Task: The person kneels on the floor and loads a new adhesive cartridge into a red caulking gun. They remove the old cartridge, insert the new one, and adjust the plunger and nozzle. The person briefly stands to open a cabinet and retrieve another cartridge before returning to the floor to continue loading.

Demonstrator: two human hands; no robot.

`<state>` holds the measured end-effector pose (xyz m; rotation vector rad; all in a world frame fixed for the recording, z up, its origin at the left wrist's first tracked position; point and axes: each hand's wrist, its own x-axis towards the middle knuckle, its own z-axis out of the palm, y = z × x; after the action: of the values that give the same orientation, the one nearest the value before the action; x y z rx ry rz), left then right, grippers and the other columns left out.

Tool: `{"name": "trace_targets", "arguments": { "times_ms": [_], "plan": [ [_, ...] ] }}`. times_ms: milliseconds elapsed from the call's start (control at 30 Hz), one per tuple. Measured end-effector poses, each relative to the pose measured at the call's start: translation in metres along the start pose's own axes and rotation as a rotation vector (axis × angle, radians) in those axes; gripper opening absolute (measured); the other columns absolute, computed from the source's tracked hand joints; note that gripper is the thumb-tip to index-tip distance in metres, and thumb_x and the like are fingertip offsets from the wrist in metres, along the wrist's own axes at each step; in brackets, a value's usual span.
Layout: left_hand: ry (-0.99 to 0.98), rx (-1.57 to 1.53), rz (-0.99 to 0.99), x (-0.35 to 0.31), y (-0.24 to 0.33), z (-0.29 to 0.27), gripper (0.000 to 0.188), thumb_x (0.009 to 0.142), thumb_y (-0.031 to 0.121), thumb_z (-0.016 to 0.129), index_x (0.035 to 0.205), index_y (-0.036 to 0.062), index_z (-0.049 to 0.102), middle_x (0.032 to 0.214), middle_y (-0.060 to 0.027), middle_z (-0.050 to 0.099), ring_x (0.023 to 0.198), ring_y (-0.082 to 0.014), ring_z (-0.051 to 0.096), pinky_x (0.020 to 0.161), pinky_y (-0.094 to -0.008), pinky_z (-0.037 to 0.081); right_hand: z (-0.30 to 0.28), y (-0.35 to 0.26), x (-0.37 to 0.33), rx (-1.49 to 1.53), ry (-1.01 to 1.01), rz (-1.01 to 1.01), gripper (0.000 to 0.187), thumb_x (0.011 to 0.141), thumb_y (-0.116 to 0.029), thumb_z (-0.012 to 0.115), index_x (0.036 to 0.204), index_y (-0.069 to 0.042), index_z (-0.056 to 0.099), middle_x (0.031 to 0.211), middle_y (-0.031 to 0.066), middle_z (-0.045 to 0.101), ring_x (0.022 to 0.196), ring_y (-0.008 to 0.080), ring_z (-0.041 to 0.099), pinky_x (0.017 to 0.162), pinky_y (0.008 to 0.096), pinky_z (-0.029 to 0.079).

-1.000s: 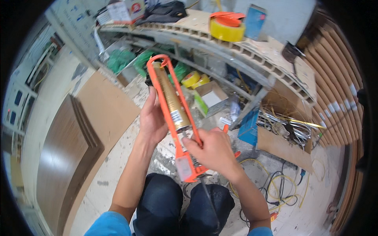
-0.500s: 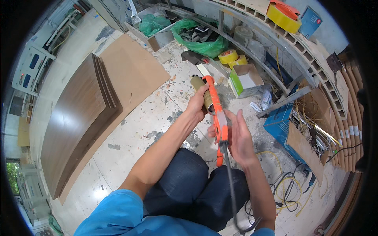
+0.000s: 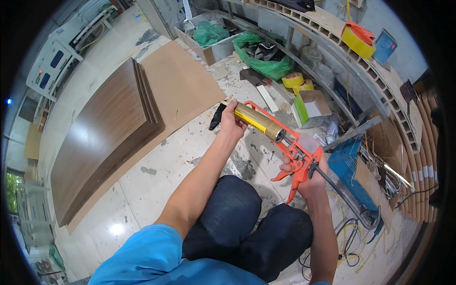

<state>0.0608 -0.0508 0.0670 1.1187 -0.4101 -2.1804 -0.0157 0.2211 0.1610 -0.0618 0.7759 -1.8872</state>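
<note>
An orange caulking gun (image 3: pixel 300 154) is held above my knees, its dark rod slanting down to the right. In its frame lies a gold sealant cartridge (image 3: pixel 259 121) with a yellow label band, pointing up and left. My left hand (image 3: pixel 232 124) is closed round the cartridge's front end. A black wrapped piece (image 3: pixel 217 117) sticks out beyond that hand; I cannot tell what it covers. My right hand (image 3: pixel 314 181) grips the gun's body from behind and the right, its palm partly hidden by the gun. The trigger and handle point down toward my knees.
To the left, brown wood panels (image 3: pixel 102 137) are stacked on a cardboard sheet (image 3: pixel 183 83). Yellow tape rolls (image 3: pixel 293 80), an open box (image 3: pixel 311 109) and a green bag (image 3: pixel 266 61) lie ahead by a metal rack. A blue carton (image 3: pixel 349 159) and cables (image 3: pixel 354 237) are at right.
The caulking gun has turned from edge-on to side-on, with its rod now swung to the right. My right hand has gone from open fingers to gripping its body.
</note>
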Motion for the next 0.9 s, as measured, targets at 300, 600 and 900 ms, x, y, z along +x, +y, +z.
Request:
{"name": "trace_targets", "arguments": {
  "times_ms": [300, 600, 900],
  "plan": [
    [-0.096, -0.064, 0.132, -0.022, 0.001, 0.019, 0.034, 0.089, 0.037, 0.076, 0.105, 0.0120, 0.060, 0.103, -0.0061, 0.061, 0.097, -0.0234, 0.062, 0.099, -0.0442, 0.051, 0.000, -0.002, -0.007, -0.041, 0.119, -0.132, 0.058, 0.108, -0.050, 0.033, 0.115, 0.000, 0.061, 0.082, 0.0163, 0.063, 0.065, 0.0260, 0.058, 0.064, 0.0381, 0.050],
    [-0.138, 0.064, 0.033, -0.031, -0.030, 0.028, 0.032, 0.105, 0.037, 0.059, 0.119, 0.0102, 0.050, 0.114, -0.0100, 0.063, 0.098, -0.0261, 0.068, 0.093, -0.0457, 0.059, -0.001, 0.005, -0.001, -0.083, -0.010, -0.063, 0.059, 0.110, -0.051, 0.031, 0.125, 0.000, 0.058, 0.093, 0.0155, 0.065, 0.072, 0.0237, 0.062, 0.069, 0.0384, 0.054],
    [0.080, -0.058, -0.053, -0.004, -0.010, 0.012, 0.033, 0.106, 0.041, 0.055, 0.118, 0.0105, 0.055, 0.109, -0.0075, 0.067, 0.097, -0.0248, 0.069, 0.090, -0.0479, 0.060, 0.007, 0.001, -0.010, -0.364, 0.075, -0.088, 0.048, 0.106, -0.023, 0.046, 0.146, 0.003, 0.044, 0.128, 0.0177, 0.062, 0.106, 0.0266, 0.067, 0.094, 0.0398, 0.055]
  ]
}}
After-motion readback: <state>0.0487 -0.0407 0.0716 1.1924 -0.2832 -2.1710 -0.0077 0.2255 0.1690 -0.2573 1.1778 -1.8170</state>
